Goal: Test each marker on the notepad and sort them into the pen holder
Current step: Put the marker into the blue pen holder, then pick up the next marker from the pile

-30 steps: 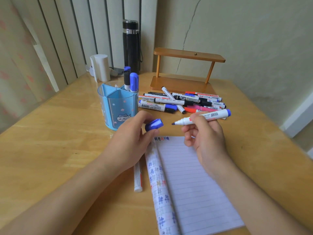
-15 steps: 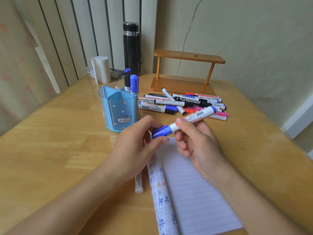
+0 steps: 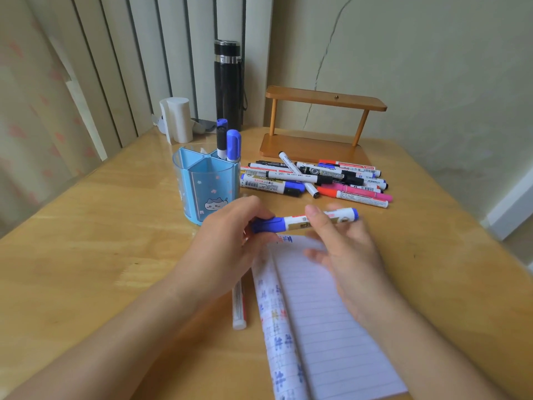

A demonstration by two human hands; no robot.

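Cap [image 3: 266, 223] back on the blue marker [image 3: 295, 221], bare-tipped a second ago: the left hand [image 3: 230, 241] pinches the capped end, the right hand [image 3: 352, 255] is too blurred to tell whether it grips the barrel, marker level over the notepad's [image 3: 317, 313] 12 o'clock edge, pen holder [image 3: 202, 180] at its 10 o'clock, probably next

right hand [image 3: 349, 255] all motion-blurred, grip on the blue marker [image 3: 291, 222] unclear, loose marker [image 3: 239, 308] half under left hand [image 3: 230, 243], notepad [image 3: 326, 336] bottom cropped

Black flask [image 3: 227, 88], wooden stand [image 3: 326, 99], perhaps 1 paper roll [image 3: 178, 119], on table [image 3: 86, 241].
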